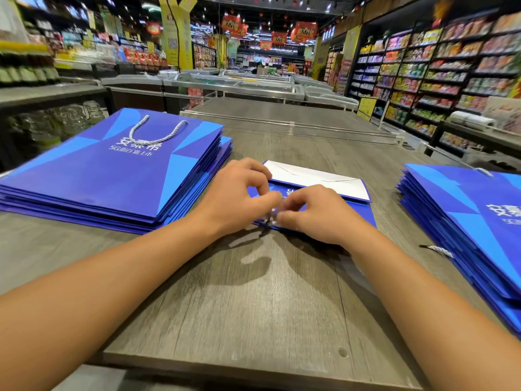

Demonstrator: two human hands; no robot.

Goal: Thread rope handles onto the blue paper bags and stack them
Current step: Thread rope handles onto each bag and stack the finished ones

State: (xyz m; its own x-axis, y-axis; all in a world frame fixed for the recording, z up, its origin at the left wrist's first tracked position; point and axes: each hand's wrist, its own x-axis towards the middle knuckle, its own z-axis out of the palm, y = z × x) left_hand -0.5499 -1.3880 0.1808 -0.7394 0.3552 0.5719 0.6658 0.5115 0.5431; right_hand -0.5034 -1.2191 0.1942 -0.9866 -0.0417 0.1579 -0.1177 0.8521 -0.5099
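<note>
A flat blue paper bag (353, 206) lies in the middle of the table with its white bottom flap folded up at the far end. My left hand (239, 197) and my right hand (313, 214) meet at its near edge. Both pinch a whitish rope end (272, 217) there; the motion is blurred and the rope is mostly hidden by my fingers. A stack of blue bags (112, 176) with a white rope handle (153, 131) on top sits to the left. Another stack of blue bags (468, 232) lies to the right.
The grey wood-grain table (253, 300) ends just below my forearms. A loose rope end (438, 249) sticks out of the right stack. Freezer chests (239, 86) stand beyond the table, and stocked shop shelves (437, 80) line the right side.
</note>
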